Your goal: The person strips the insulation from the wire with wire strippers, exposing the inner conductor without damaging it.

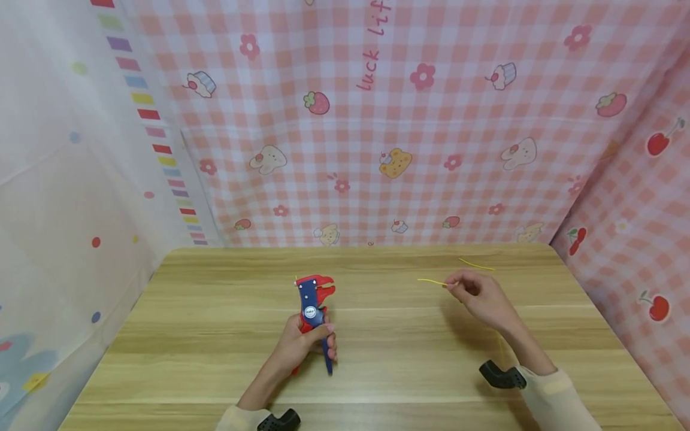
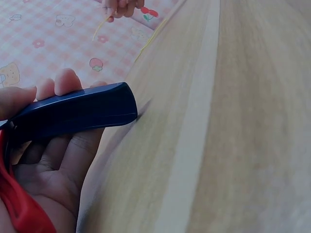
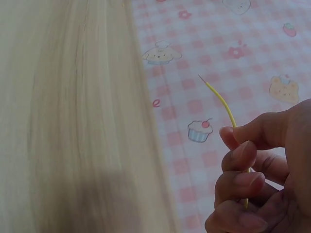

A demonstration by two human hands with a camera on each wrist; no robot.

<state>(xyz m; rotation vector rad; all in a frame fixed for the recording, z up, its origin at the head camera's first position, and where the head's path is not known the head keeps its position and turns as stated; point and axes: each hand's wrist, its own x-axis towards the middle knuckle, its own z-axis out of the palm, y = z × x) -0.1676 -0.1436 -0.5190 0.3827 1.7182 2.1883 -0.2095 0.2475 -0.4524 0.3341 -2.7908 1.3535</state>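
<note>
My left hand (image 1: 295,347) grips the handles of a red and blue wire stripper (image 1: 307,294), its head pointing away from me and its red jaws facing right. A small yellow bit shows at the left of the tool's head. In the left wrist view the blue handle (image 2: 82,109) lies across the fingers, with the red handle (image 2: 29,213) against the palm. My right hand (image 1: 482,296) pinches a yellow wire (image 1: 431,281) between thumb and index finger, above the table. Its free end points left; in the right wrist view, a thin bare tip (image 3: 202,78) sticks out of the yellow insulation (image 3: 224,104).
Another yellow wire (image 1: 477,264) lies on the wooden table (image 1: 388,359) near its back right edge. A thin yellow strand (image 1: 500,344) shows beside the right forearm. Patterned cloths (image 1: 345,131) hang behind the table and at both sides. Each wrist carries a black camera mount (image 1: 501,376).
</note>
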